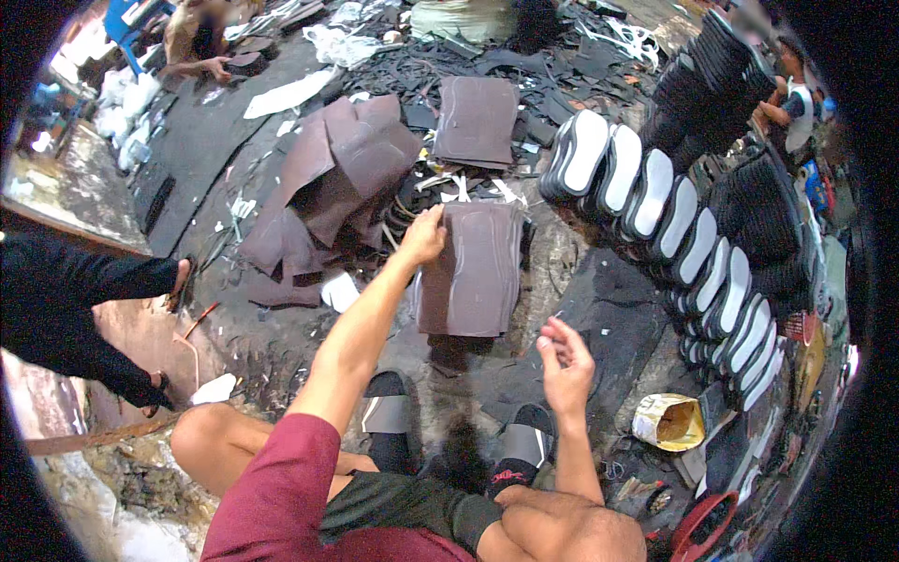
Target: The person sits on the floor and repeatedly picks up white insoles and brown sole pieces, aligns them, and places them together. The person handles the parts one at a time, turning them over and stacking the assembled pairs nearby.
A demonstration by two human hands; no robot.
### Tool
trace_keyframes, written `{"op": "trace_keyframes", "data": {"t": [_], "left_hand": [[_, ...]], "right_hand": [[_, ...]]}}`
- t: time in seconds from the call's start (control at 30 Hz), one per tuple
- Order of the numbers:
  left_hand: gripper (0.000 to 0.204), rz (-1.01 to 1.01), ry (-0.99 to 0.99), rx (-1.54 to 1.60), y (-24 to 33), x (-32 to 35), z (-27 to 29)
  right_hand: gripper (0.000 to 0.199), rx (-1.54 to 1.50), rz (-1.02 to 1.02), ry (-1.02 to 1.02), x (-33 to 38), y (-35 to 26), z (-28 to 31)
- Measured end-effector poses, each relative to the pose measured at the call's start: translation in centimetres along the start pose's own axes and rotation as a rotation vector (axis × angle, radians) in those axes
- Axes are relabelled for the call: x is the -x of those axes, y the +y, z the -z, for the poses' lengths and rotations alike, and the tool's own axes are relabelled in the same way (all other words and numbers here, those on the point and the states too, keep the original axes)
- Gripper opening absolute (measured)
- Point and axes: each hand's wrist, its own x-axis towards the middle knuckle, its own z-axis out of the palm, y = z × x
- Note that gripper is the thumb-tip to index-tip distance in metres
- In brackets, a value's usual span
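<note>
Left hand [423,236] grips the top corner of a brown rubber sheet stack [473,272] on the littered floor, steadying it, while the right hand [565,361] hovers empty, fingers loosely curled, near rows of white-faced soles [698,244].

A footwear workshop: rows of shoe soles [655,201], brown rubber sheets [473,272] and offcuts [552,70] litter the floor.

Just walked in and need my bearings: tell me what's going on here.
A seated person presses their left hand on the top edge of a stack of brown sheets on the littered floor. Their right hand hovers open, holding nothing. A row of black-and-white shoe soles stands to the right.
</note>
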Motion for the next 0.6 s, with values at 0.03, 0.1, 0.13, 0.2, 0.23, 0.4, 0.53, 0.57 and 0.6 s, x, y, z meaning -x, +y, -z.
{"op": "trace_keyframes", "data": {"t": [0.03,0.1,0.13,0.2,0.23,0.4,0.53,0.57,0.6], "left_hand": [[0.051,0.011,-0.05,0.028,-1.8,-1.1,0.1],[0.044,-0.111,-0.308,0.008,0.2,-3.7,-0.4],[0.029,-0.052,-0.209,-0.135,-1.6,-3.5,0.9],[0.029,0.032,-0.332,-0.27,3.5,-4.9,1.9],[0.03,-0.009,-0.412,-0.308,2.7,-5.0,3.9],[0.023,-0.381,-0.893,0.477,17.5,4.0,5.5],[0.035,-0.111,-0.712,0.584,30.9,14.4,7.6],[0.036,-0.037,-0.827,0.785,30.9,14.4,6.1],[0.038,0.056,-0.937,0.972,30.7,14.5,4.5]], "right_hand": [[0.034,0.013,0.004,-0.021,0.5,0.2,-0.4],[0.033,0.081,-0.024,0.02,1.2,1.2,1.2],[0.033,0.061,-0.022,0.007,1.4,1.0,0.6],[0.034,0.099,-0.052,0.075,1.8,1.4,2.5],[0.034,0.116,-0.073,0.038,1.5,0.6,2.0],[0.043,-0.277,-0.333,-0.158,2.8,1.0,2.7],[0.029,-0.661,-0.328,0.005,2.6,-1.4,4.2],[0.024,-0.501,-0.201,-0.157,1.8,0.4,6.8],[0.024,-0.466,-0.258,-0.13,1.5,0.6,8.7]]}}
